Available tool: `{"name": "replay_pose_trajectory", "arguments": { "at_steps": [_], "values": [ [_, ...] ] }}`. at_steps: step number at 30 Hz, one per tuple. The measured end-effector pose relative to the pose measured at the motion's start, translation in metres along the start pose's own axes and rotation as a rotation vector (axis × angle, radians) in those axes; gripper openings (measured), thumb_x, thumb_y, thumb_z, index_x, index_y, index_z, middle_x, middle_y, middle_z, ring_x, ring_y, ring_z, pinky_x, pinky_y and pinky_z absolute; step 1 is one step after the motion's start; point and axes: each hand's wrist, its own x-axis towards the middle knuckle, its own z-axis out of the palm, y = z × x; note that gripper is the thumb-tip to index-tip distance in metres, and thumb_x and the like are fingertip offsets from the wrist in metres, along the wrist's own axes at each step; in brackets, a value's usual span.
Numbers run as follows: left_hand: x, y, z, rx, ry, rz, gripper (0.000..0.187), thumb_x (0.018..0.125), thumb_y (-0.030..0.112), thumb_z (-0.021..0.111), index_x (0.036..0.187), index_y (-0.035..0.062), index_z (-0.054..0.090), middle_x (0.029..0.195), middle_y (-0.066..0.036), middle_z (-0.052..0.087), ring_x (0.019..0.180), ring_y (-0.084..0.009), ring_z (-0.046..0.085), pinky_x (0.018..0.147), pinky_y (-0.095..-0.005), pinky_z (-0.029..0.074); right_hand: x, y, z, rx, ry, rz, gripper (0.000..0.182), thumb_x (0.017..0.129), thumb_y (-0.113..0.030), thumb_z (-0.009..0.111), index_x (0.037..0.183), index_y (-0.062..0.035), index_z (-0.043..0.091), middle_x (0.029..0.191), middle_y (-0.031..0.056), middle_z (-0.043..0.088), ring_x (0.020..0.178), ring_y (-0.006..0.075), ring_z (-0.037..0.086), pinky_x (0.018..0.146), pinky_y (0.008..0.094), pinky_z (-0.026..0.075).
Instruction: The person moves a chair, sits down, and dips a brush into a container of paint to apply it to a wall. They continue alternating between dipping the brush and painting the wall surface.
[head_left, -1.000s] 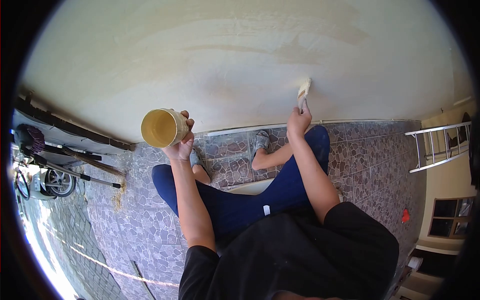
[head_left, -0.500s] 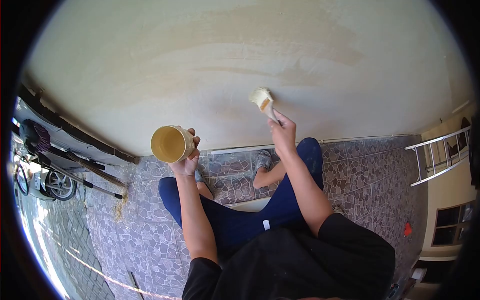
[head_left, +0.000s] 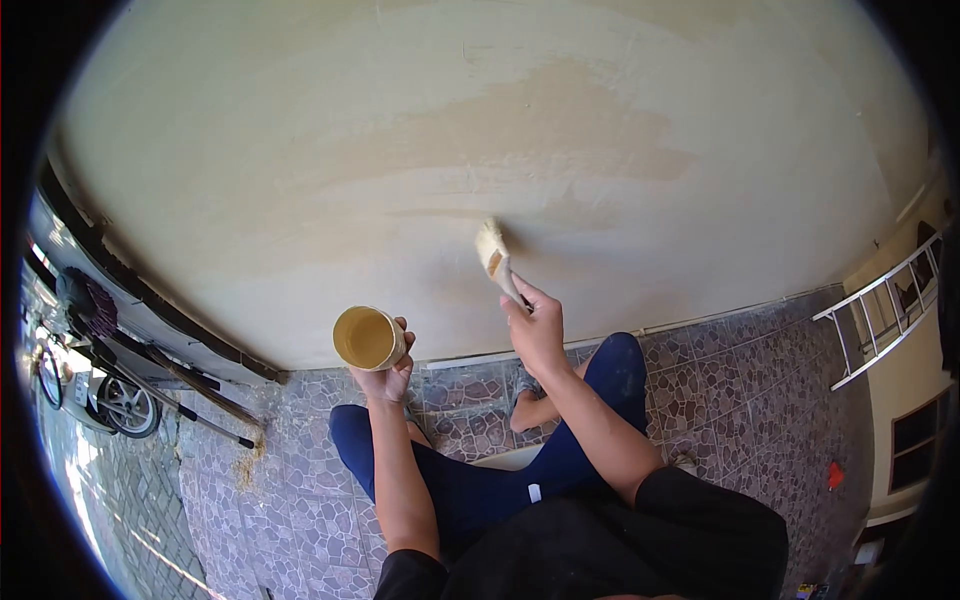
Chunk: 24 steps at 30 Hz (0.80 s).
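Observation:
My left hand [head_left: 388, 378] is wrapped round a cup [head_left: 366, 338] whose open mouth faces me; its inside is coated yellowish-tan. In my right hand [head_left: 538, 328] is a paintbrush [head_left: 494, 252], gripped by its handle with the pale bristles pointing up at the wall [head_left: 330, 110]. The bristle tips are right at the wall's surface, where a shadow falls beside them. Darker tan patches spread over the paler wall above the brush.
Stone-patterned tiles [head_left: 300, 510] cover the floor around my legs. To the right, a metal ladder [head_left: 880, 312] leans by another wall, with a red object [head_left: 835, 475] on the floor. At left are a broom [head_left: 205, 388] and a motorcycle wheel [head_left: 130, 405].
The brush in my right hand has shifted left relative to the wall patches. My view has tilted up, so the cup and floor sit lower in the picture.

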Motion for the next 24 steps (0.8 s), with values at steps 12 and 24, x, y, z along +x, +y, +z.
{"name": "replay_pose_trajectory", "arguments": {
  "at_steps": [12, 24],
  "values": [
    [0.002, -0.009, -0.001, 0.027, 0.074, -0.029, 0.06, 0.104, 0.052, 0.047, 0.14, 0.0045, 0.058, 0.134, -0.029, 0.059, 0.112, -0.0483, 0.066, 0.055, -0.0383, 0.061, 0.083, -0.145, -0.085, 0.205, -0.192, -0.009, 0.035, 0.106, -0.015, 0.064, 0.137, 0.0003, 0.068, 0.082, -0.0019, 0.06, 0.059, 0.0016, 0.043, 0.048, 0.0211, 0.034],
    [0.002, -0.007, -0.009, 0.013, -0.04, -0.094, 0.058, 0.102, 0.05, 0.056, 0.145, 0.01, 0.056, 0.141, -0.024, 0.051, 0.122, -0.0428, 0.058, 0.063, -0.0346, 0.056, 0.071, -0.152, -0.063, 0.283, -0.067, -0.075, 0.032, 0.104, -0.014, 0.067, 0.131, 0.0028, 0.071, 0.078, -0.0006, 0.061, 0.059, 0.0022, 0.044, 0.05, 0.0219, 0.035]
  ]
}}
